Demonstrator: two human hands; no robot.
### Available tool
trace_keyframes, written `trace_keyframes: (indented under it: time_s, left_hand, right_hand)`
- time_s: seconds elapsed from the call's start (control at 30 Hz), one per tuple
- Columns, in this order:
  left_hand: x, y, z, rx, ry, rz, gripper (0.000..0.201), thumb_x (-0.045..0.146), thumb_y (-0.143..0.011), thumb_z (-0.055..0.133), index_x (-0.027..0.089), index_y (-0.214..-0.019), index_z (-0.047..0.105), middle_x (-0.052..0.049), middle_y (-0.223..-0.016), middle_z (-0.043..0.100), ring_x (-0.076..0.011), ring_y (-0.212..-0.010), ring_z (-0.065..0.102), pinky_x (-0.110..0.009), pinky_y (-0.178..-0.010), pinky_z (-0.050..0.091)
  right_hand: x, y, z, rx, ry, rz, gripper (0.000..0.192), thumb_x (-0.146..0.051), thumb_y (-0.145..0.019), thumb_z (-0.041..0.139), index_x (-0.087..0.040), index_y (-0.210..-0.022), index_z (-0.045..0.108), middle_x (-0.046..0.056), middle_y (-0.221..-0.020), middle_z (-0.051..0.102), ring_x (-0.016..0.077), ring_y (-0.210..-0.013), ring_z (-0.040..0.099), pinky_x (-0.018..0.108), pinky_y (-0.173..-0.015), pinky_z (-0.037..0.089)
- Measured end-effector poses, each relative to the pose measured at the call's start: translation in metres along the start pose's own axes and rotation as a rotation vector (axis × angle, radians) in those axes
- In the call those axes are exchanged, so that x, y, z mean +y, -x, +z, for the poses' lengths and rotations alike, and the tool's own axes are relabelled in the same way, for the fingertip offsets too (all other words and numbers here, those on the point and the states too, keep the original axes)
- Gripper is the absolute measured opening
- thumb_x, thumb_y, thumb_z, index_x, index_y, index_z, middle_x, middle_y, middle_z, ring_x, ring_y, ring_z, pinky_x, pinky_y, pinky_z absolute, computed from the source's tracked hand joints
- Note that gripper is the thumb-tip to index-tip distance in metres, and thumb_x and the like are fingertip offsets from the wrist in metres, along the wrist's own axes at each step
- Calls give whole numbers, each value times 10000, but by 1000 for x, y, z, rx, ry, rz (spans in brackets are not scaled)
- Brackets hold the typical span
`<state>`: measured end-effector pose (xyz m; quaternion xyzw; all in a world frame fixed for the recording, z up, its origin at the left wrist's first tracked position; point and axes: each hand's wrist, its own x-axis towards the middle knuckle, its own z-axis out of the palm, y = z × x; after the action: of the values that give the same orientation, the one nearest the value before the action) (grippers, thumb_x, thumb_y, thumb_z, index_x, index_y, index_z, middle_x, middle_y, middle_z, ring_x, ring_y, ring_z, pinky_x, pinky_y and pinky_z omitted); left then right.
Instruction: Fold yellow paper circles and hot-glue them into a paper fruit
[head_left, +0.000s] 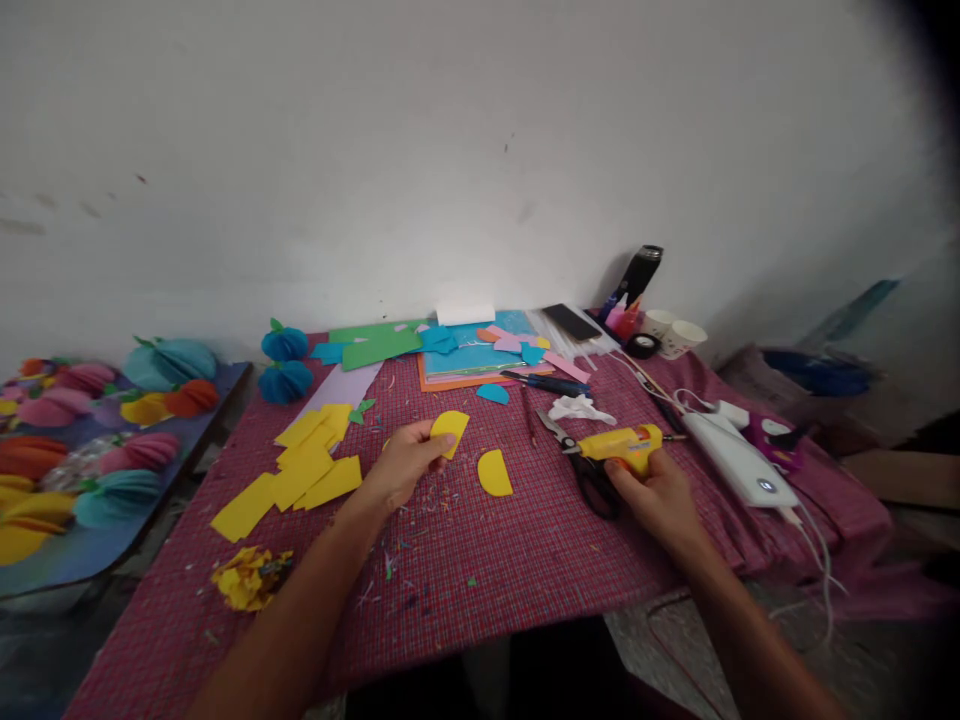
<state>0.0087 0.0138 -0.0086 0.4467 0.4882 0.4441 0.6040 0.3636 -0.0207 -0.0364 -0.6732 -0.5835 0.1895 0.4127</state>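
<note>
Head camera: the left hand is pinching a folded yellow paper piece above the checked tablecloth, while the right hand is gripping a glue gun. Another yellow half-circle is lying unglued between them, and cut yellow sheets are waiting nearby.

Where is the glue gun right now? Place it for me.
In the head view, the yellow glue gun is right of centre on the checked tablecloth, gripped by the right hand, just above the black scissors.

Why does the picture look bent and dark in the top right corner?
Head view: wide lens bows the table edge and darkens the top right corner; light is soft and even, shadows faint; the left hand with its yellow half-circle and the right hand on the glue gun look slightly soft.
</note>
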Motion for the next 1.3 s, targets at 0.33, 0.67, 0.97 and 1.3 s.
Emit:
trace_keyframes:
  time_s: [0.33, 0.67, 0.97, 1.3]
  left_hand:
    - [-8, 7, 19, -66, -185, -4, 673, 273, -791, 660, 228, -1421, 428, 43, -713, 633, -89, -486, 546, -208, -484, 435]
    - [-10, 5, 10, -149, -98, 61, 407, 222, -765, 609, 155, -1159, 680, -62, -876, 739, -147, -680, 662, -278, -678, 502]
    - [-6, 2, 5, -94, -493, 339, 252, 262, -869, 578, 206, -1063, 728, -54, -952, 709, -186, -872, 654, -359, -873, 511]
    - [-10, 8, 9, -382, -892, 522, 342, 139, -868, 527, 261, -1092, 755, -46, -1117, 746, -208, -1051, 670, -361, -971, 483]
  right_hand:
    - [-84, -41, 7, -168, 723, -410, 297, -456, -850, 546, -169, -891, 615, 96, -811, 704, 210, -675, 610, 292, -550, 289]
    - [-84, -51, 27, -228, 804, -493, 372, -512, -861, 534, -169, -966, 634, 112, -862, 720, 235, -720, 636, 302, -562, 295]
    - [-78, -46, 25, -265, 815, -450, 350, -509, -871, 523, -179, -937, 619, 101, -868, 723, 230, -737, 645, 300, -573, 302]
    - [-79, -50, 33, -290, 809, -484, 347, -495, -879, 538, -174, -987, 612, 108, -984, 736, 254, -834, 671, 303, -620, 356]
